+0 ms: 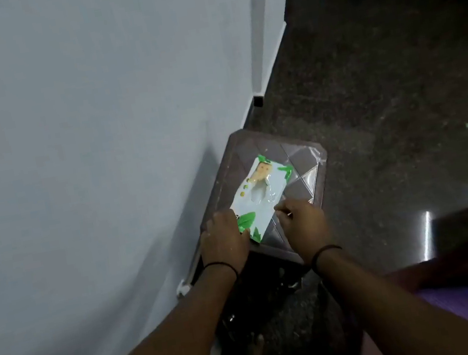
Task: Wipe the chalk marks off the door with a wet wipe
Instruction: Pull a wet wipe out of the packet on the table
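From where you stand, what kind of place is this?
Probably an indoor room or hallway of a home. A plain pale painted wall meets a dark speckled stone floor, and a small brown plastic stool stands by the wall, holding a white-and-green wet-wipe packet.

Both hands on wet-wipe pack (257,195), brown stool (301,160), pale wall (78,126)

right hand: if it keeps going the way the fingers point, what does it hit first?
Probably the white-and-green wet wipe packet on the brown plastic stool: the right hand points up-left, fingertips at the packet's near edge. Actual contact is unclear.
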### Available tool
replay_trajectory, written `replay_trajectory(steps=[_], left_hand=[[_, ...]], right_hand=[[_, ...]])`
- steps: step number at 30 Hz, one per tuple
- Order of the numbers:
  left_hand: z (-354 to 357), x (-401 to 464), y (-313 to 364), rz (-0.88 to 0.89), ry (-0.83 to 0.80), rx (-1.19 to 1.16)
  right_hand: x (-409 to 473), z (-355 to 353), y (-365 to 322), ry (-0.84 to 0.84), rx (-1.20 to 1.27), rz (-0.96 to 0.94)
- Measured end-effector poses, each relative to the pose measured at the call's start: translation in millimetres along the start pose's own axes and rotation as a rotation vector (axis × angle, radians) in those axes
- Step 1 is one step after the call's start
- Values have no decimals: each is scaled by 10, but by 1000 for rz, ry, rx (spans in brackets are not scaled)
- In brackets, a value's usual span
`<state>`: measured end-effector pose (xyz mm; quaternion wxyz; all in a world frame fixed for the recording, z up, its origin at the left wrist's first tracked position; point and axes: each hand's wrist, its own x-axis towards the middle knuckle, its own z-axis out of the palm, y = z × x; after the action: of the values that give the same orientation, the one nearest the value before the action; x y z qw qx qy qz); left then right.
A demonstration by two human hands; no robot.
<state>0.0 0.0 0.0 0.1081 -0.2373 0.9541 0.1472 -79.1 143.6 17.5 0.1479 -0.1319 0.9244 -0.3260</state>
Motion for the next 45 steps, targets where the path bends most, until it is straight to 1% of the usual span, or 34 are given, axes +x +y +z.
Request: replay_trajectory(steps=[2,4,7,9,13,15,17,21,23,26,29,35,38,41,43,45], left_hand=[[207,175,-30,-118,0,-89],[384,339,-71,-172,8,-90],[591,598,-86,-217,56,-130],[681,718,-109,-231,81,-177],[807,808,-162,-203,109,-229],[816,841,-189,-215,123,-294],[810,869,-217,-241,124,-350],[812,871,-242,-235,134,-426],[815,860,-250,-232,148,-460],[813,853,-260,-192,154,-479],[813,865,-257,-136,136,-421],[796,861,-262,-120,122,-327],[786,858,-261,-122,106,-308],[786,856,-268,-159,92,-324],[782,850,-270,-188,79,-346],[780,842,-268,-195,72,-338]], right_hand=[[174,227,148,1,18,29],[325,415,216,-35,19,79],[557,718,255,-63,65,52],[696,870,231,-72,53,35],[881,1086,247,-129,-68,68],[928,1131,259,-141,-97,75],[962,1157,236,-170,-67,103],[1090,1143,230,-226,25,192],[1142,1114,241,-232,125,246],[1124,1095,246,-221,371,289],[1055,1104,231,-234,593,295],[971,995,166,-310,936,430],[965,987,144,-276,1029,488],[978,1014,111,-131,1070,507],[975,1027,111,-21,997,510],[965,1050,142,34,884,518]])
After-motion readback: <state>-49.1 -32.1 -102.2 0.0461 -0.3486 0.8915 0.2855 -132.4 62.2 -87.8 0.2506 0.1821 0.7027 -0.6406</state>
